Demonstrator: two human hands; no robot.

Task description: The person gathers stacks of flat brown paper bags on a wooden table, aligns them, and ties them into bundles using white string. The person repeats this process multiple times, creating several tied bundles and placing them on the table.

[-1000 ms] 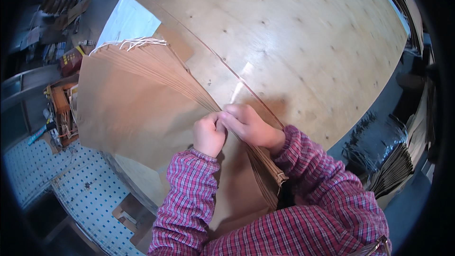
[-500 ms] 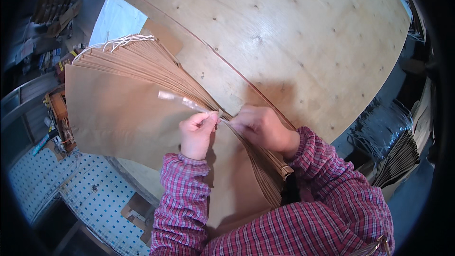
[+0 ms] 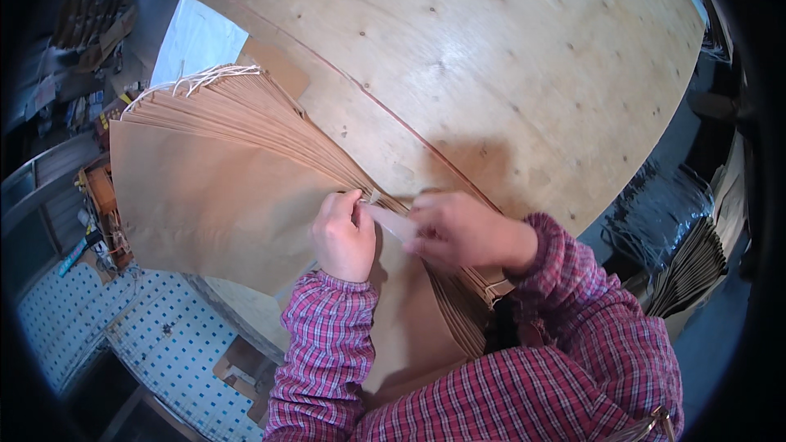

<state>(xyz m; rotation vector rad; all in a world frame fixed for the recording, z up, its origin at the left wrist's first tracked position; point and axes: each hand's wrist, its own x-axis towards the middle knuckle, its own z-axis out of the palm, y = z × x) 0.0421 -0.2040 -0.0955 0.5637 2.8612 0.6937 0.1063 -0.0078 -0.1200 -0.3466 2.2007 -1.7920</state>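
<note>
A bundle of brown kraft paper bags (image 3: 209, 184) lies before me, fanned out at both ends and drawn in tight at the middle. White cord handles (image 3: 225, 74) stick out along its far left end. At the narrow middle, a translucent plastic strip (image 3: 391, 223) stretches between my hands. My left hand (image 3: 345, 233) is closed in a pinch on one part of it, just over the top bag. My right hand (image 3: 467, 231), slightly blurred, grips the strip's other part. A small piece of the strip (image 3: 374, 196) stands up at the pinched middle of the bundle.
The bundle rests on a large plywood table (image 3: 508, 57) with a thin reddish line across it. A white sheet (image 3: 196, 37) lies at the far left. Off the right edge hang clear plastic strips (image 3: 663, 213) beside another fanned stack (image 3: 692, 266). Boxes and tools (image 3: 102, 221) stand left.
The strip's loose end, which stuck out beyond my left hand, now runs between both hands. My right hand has moved slightly right, and my left hand has turned with its fingers curled more.
</note>
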